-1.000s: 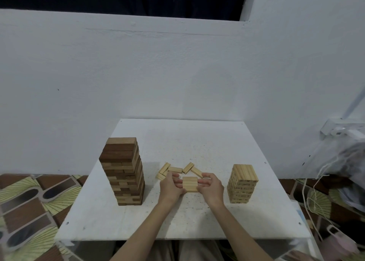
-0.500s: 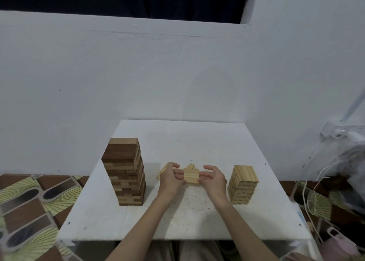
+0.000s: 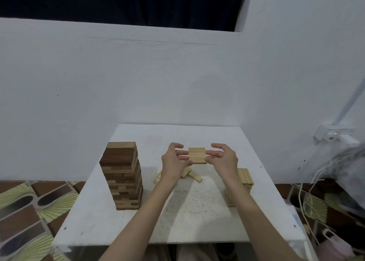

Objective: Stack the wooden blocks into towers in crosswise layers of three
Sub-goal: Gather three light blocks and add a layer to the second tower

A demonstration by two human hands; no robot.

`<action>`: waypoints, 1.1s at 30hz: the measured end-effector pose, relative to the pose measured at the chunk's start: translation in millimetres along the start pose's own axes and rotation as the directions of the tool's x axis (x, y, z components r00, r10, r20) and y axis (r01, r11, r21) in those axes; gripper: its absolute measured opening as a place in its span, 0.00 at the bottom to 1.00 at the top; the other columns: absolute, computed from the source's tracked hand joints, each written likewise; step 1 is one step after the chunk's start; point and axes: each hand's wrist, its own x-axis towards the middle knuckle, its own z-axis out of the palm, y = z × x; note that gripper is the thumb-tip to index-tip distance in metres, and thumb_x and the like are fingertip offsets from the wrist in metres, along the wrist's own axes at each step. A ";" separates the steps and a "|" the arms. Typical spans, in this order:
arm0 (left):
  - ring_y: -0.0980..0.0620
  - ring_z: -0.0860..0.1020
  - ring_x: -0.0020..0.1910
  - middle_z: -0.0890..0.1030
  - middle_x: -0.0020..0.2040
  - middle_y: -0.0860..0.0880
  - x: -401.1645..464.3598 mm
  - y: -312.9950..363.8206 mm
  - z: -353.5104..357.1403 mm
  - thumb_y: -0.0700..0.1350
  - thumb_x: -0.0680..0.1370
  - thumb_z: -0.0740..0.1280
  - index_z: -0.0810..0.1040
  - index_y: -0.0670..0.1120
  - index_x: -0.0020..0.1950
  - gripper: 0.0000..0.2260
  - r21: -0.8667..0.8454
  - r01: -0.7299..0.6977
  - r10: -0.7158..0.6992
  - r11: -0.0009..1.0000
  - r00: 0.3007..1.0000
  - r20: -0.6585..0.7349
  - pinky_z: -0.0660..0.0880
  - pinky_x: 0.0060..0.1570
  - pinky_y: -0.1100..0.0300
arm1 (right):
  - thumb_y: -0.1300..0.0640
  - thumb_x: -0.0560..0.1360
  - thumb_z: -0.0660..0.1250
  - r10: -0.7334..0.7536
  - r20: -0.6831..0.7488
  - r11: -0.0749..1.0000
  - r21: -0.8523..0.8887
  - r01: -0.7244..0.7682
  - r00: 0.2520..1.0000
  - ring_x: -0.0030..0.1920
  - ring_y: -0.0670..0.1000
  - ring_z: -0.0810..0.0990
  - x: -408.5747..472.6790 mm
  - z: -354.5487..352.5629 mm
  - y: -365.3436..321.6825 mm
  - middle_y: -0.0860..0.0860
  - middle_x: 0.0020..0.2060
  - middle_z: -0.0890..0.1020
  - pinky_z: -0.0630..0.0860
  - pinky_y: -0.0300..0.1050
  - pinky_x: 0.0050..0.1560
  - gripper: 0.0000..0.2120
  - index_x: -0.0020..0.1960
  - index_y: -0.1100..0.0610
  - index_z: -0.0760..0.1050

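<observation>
My white desk (image 3: pixel 197 221) carries 2 towers: a tall dark-and-light tower (image 3: pixel 122 175) at the left and a short pale tower (image 3: pixel 244 181) at the right, well apart. Between them, a few loose pale blocks (image 3: pixel 194 176) lie flat.

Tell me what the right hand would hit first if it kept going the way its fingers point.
The right hand points leftward, and its fingers already touch the row of blocks held between both hands. Beyond that lies the left hand. Depth is hard to judge.
</observation>
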 end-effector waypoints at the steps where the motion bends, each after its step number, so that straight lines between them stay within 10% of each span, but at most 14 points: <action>1: 0.58 0.78 0.38 0.80 0.44 0.47 -1.8 4.6 2.5 0.32 0.68 0.74 0.70 0.43 0.55 0.21 -0.006 -0.017 0.017 1.000 1.000 0.003 0.74 0.32 0.73 | 0.70 0.69 0.70 -0.005 -0.004 1.000 0.002 0.005 1.000 0.44 0.48 0.82 -0.1 -6.3 -3.6 0.52 0.44 0.84 0.74 0.33 0.42 0.18 0.56 0.55 0.76; 33: 0.52 0.80 0.42 0.81 0.47 0.46 -46.4 22.8 99.2 0.35 0.66 0.77 0.70 0.43 0.57 0.24 0.043 0.057 -0.065 0.997 0.979 0.192 0.75 0.37 0.67 | 0.75 0.66 0.71 0.171 -0.039 0.978 -0.111 -0.174 0.985 0.45 0.54 0.83 -11.9 -121.2 16.3 0.56 0.42 0.84 0.78 0.46 0.52 0.18 0.50 0.57 0.77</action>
